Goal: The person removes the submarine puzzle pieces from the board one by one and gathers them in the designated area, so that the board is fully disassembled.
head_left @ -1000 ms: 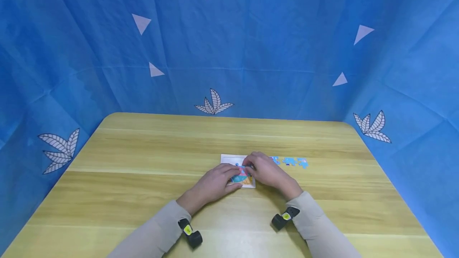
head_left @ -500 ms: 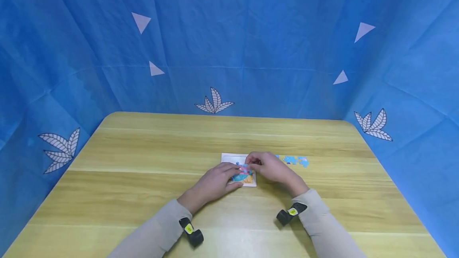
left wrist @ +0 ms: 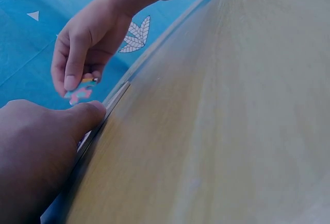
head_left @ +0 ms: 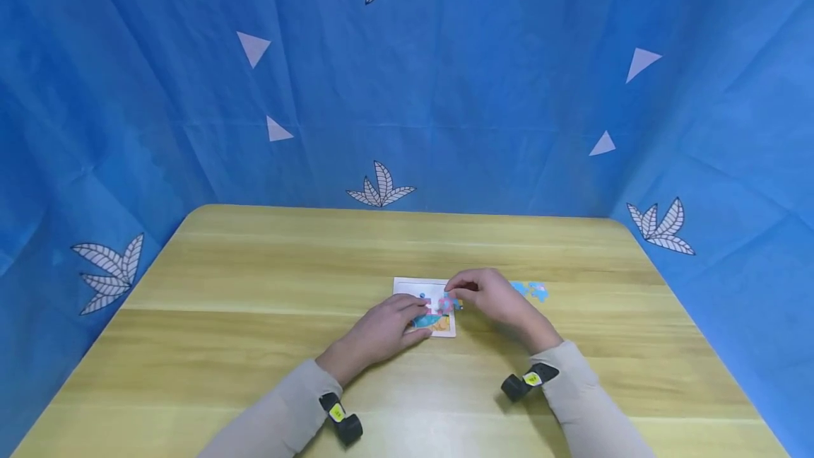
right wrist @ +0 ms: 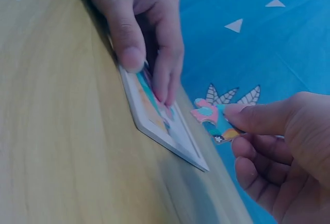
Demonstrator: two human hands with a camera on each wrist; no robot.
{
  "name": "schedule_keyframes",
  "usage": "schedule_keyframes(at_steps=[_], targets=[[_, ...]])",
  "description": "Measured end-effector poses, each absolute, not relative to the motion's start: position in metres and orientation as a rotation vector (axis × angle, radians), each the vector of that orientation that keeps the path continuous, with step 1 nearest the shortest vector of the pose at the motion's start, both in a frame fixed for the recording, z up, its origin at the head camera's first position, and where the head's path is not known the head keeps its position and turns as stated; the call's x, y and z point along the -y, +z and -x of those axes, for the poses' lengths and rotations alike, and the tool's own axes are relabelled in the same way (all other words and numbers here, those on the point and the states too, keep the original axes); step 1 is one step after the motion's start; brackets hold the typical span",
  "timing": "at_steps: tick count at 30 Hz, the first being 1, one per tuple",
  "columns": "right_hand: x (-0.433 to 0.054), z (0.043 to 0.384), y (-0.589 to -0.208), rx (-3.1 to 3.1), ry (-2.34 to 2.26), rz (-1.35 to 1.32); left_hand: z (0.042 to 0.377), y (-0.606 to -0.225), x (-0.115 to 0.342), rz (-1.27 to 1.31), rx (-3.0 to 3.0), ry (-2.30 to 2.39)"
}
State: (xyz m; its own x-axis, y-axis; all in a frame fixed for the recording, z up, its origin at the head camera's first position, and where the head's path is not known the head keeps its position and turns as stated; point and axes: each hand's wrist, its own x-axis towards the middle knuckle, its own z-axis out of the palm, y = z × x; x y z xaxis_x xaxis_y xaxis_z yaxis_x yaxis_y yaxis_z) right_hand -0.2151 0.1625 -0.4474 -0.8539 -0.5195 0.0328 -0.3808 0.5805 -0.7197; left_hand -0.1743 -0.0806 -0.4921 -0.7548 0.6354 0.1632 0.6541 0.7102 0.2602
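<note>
My right hand [head_left: 499,300] pinches a pink and blue jigsaw piece [right wrist: 212,118] between thumb and index finger. The piece is held up clear of the tray puzzle, over its right side. A flat white-framed puzzle tray [head_left: 416,281] lies on the table, with teal, orange and pink pieces in its near part. My left hand [head_left: 383,327] rests on the tray's left side. Its thumb [right wrist: 132,59] touches the near rim, and its extended fingers [right wrist: 164,82] press on the picture. That hand hides the left part of the tray.
Loose blue jigsaw pieces [head_left: 538,292] lie on the wooden table [head_left: 286,253] to the right of the tray, partly hidden by my right hand. A blue patterned cloth [head_left: 509,90] hangs behind and beside the table.
My right hand has drawn up and to the right from the tray with a jigsaw piece now showing in its fingers. My left hand has stayed on the tray.
</note>
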Motion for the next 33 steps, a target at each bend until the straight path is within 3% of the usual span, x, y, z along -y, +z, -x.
schedule_keyframes(at_steps=[33], targets=[[-0.25,0.199,-0.458,-2.758,-1.138,0.565,0.171,-0.489,0.081,1.069,2.842,-0.466]])
